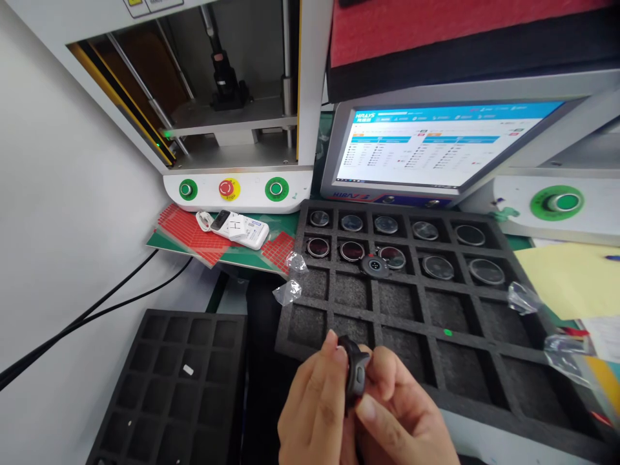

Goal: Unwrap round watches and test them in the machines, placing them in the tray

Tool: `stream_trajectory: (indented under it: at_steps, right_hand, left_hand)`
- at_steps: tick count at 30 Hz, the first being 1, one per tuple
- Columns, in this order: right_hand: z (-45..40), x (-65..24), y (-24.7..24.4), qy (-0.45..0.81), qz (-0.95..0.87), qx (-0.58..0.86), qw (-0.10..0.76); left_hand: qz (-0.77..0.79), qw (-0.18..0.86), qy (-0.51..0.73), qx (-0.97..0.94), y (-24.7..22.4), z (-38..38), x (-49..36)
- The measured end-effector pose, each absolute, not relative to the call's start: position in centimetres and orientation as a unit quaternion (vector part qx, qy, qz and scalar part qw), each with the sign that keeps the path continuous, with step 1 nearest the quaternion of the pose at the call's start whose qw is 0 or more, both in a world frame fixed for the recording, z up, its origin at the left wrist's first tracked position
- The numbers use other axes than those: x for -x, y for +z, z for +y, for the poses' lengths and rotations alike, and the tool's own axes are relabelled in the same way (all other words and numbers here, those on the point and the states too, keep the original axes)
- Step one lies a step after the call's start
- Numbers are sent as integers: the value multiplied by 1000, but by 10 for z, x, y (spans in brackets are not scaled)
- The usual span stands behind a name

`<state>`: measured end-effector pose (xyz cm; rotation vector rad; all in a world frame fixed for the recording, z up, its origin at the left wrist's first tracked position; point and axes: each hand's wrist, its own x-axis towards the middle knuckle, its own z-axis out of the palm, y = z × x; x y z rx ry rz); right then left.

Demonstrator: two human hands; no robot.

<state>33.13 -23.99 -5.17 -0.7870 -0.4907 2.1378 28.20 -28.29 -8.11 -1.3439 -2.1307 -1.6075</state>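
Observation:
Between my two hands, low in the head view, is a black round smartwatch case [356, 376], turned on edge so that a side button shows. My left hand [314, 400] grips it from the left, fingers pressed on one face. My right hand [400, 407] pinches its right side with thumb and forefinger. Just beyond them lies a black foam tray [353, 312] with round watch parts in its two far rows. One watch case [374, 266] rests back side up across the tray's dividers, overlapping a watch with a dark red face [393, 258].
A press machine [237, 187] with green and red buttons stands at back left. A monitor [397, 148] is behind the tray. A white handheld device [241, 228] lies near red sticker sheets [194, 236]. Another foam tray [167, 387] sits lower left. Clear plastic film [288, 292] clings to the tray's edge.

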Motion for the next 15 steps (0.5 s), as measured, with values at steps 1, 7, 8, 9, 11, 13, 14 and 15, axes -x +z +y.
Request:
stream_trajectory:
  at_steps: [1,7,8,9,11,13,14,15]
  right_hand:
    - [-238,-331,-53,847,-204,302,387]
    - [-225,-339,-62,853,-271,274,350]
    - [-223,-343,-64,847,-301,267,349]
    - [-221,-348,-65,831,-332,267,358]
    - [-218,-356,-65,767,-403,293,405]
    - [-218,-361,-62,683,-470,327,454]
    - [-219,-361,-59,652,-494,341,464]
    - [-221,-360,-55,633,-509,353,464]
  left_hand:
    - [-710,72,-537,450,-81,-283,-281]
    - [-664,-15,-550,507,-80,-287,-260]
    - [-656,-50,-558,506,-77,-287,-256]
    - [-654,-91,-567,493,-72,-288,-253]
    - [-653,-178,-590,439,-61,-288,-251]
    - [-633,-256,-623,382,-50,-289,-254]
    - [-618,-288,-636,361,-46,-289,-257]
    - [-608,-313,-644,344,-43,-290,-260]
